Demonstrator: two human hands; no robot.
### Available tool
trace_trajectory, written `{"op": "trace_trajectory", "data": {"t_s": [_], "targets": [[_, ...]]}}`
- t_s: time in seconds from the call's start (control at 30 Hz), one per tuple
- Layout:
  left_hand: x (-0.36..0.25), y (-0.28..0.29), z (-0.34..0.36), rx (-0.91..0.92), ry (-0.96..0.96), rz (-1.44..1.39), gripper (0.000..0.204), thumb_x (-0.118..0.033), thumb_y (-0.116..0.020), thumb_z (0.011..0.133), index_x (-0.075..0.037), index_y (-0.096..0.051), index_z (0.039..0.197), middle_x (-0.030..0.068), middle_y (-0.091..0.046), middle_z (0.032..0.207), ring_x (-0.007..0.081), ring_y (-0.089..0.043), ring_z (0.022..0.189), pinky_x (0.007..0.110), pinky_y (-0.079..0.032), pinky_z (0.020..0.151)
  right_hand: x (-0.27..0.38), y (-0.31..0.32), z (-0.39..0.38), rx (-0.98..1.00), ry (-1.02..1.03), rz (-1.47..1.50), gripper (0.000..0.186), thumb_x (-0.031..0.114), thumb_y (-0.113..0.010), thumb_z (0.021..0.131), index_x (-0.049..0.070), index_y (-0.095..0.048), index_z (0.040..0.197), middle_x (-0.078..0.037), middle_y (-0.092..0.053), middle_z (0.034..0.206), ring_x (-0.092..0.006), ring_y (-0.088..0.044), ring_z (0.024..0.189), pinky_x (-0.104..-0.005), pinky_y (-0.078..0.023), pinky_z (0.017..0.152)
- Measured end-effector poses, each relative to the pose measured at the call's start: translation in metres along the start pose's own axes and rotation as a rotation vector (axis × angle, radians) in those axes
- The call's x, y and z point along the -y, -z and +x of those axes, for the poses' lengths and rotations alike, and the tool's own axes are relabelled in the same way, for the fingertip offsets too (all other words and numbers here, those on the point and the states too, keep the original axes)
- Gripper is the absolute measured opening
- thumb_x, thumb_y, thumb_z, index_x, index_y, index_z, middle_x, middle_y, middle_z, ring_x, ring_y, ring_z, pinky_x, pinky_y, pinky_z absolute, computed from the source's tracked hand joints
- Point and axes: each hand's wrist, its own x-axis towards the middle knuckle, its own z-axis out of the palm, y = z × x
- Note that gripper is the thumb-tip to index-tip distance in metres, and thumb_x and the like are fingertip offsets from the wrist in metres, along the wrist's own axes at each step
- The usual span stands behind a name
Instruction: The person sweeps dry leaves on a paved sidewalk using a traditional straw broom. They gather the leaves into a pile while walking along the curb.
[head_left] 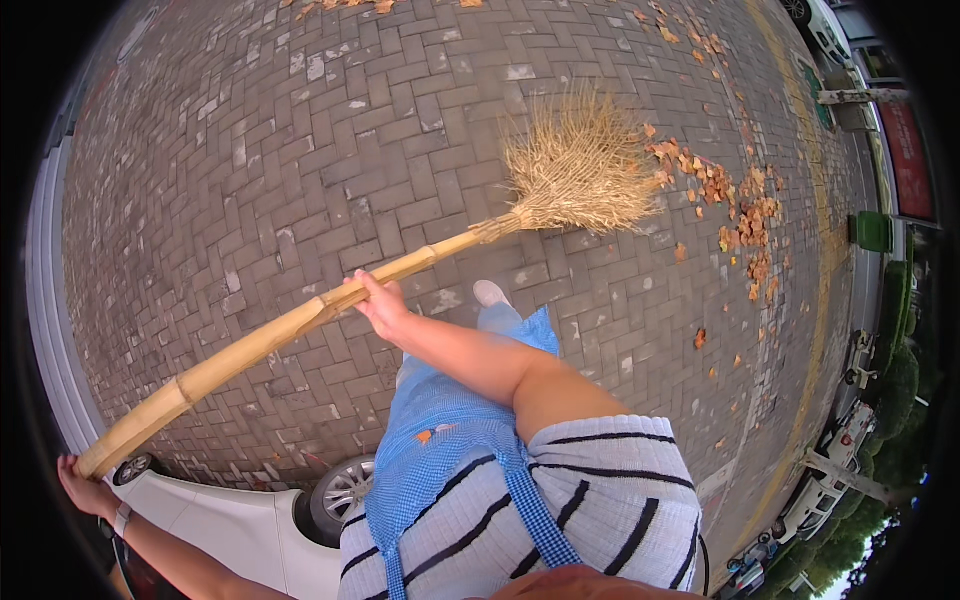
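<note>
Striped shirt and blue checked apron (440, 470) close below the camera, both hands on a bamboo broom (300, 325).

The right hand (380, 305) wraps the smooth, jointed pole mid-length; the left hand (85, 487) closes round its butt end at lower left. The pole's long axis runs up and right to the stiff straw head (585, 165), which hangs over the herringbone brick pavement (250, 150) just left of a strip of dry orange leaves (745, 215) near the pavement's right edge.

The white car (230, 525) is cut off by the lower edge.
</note>
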Motion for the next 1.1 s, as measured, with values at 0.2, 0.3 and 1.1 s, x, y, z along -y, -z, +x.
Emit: {"op": "trace_trajectory", "data": {"t_s": [0.2,0.3,1.1], "targets": [[-0.026,-0.293,-0.378,0.488,0.084,-0.162,0.016,-0.002,-0.039,0.083,0.000,-0.055,0.082,0.0040,-0.053,0.070,0.0104,-0.049,0.066,0.024,-0.042,0.064,0.304,0.316,-0.025,-0.703,0.232,0.060,0.008,0.009,-0.046,0.083,0.004,-0.043,0.088,-0.010,-0.051,0.076,-0.0220,-0.051,0.068,-0.0368,-0.050,0.067],[-0.048,-0.297,-0.486,0.639,0.069,-0.207,0.016,-0.001,-0.039,0.084,0.001,-0.054,0.083,0.0057,-0.055,0.072,0.0102,-0.050,0.066,0.024,-0.042,0.064,0.392,0.372,-0.109,-0.887,0.370,0.097,0.003,0.005,-0.042,0.077,0.003,-0.040,0.078,-0.007,-0.047,0.063,-0.0193,-0.048,0.055,-0.0335,-0.050,0.057],[0.056,-0.102,-0.303,-0.373,0.047,0.191,0.019,-0.009,-0.042,0.081,0.002,-0.055,0.086,0.0106,-0.052,0.069,0.0206,-0.052,0.066,0.029,-0.044,0.064,0.130,-0.050,0.197,-0.400,-0.041,-0.211,0.009,0.007,-0.050,0.068,0.004,-0.043,0.064,-0.008,-0.045,0.059,-0.0188,-0.049,0.051,-0.0335,-0.047,0.048]]}}
